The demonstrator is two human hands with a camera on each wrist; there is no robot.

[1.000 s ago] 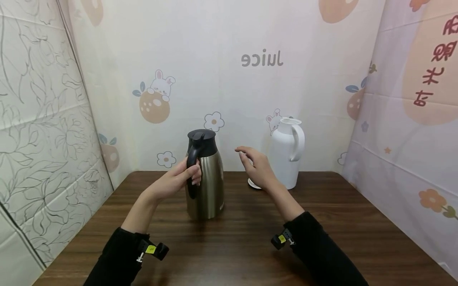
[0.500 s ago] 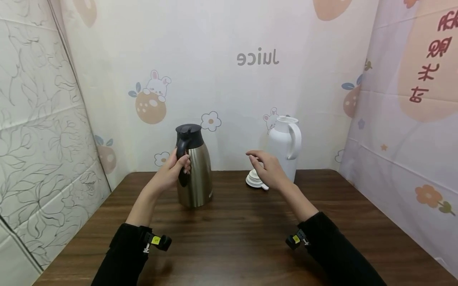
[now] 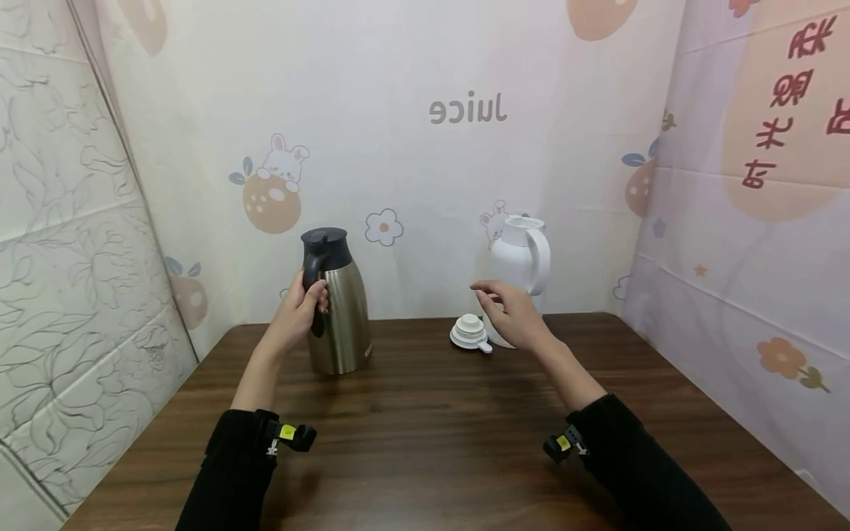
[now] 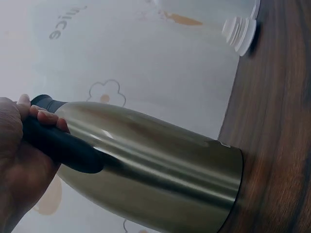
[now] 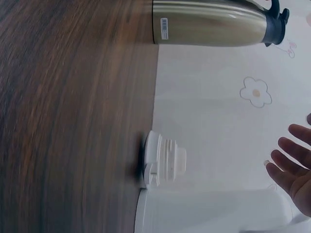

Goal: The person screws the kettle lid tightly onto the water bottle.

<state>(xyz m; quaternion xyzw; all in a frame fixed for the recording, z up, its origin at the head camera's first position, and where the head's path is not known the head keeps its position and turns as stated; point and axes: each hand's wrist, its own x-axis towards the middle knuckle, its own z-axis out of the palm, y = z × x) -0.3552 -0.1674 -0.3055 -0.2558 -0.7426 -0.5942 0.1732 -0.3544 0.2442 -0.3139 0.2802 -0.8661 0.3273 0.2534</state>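
Note:
My left hand point(image 3: 291, 316) grips the black handle point(image 4: 63, 145) of a steel thermos jug point(image 3: 341, 313) with a black lid point(image 3: 325, 243). The jug stands upright at the left part of the table, its base at the wood. Fingers are wrapped around the handle in the left wrist view. My right hand point(image 3: 514, 313) is raised with loosely bent fingers and nothing in them. It overlaps the lower part of a white thermos jug point(image 3: 511, 259), whose top is uncovered. Left of that jug, a white stopper lid point(image 3: 469, 332) lies on the table.
The brown wooden table point(image 3: 398, 442) reaches back to a printed cloth wall point(image 3: 412, 169). More cloth hangs on the left and right sides. Small cameras are strapped to both black sleeves.
My left hand has carried the steel jug left and back across the table. My right hand has shifted a little right, uncovering the white stopper lid. The head view has turned slightly right.

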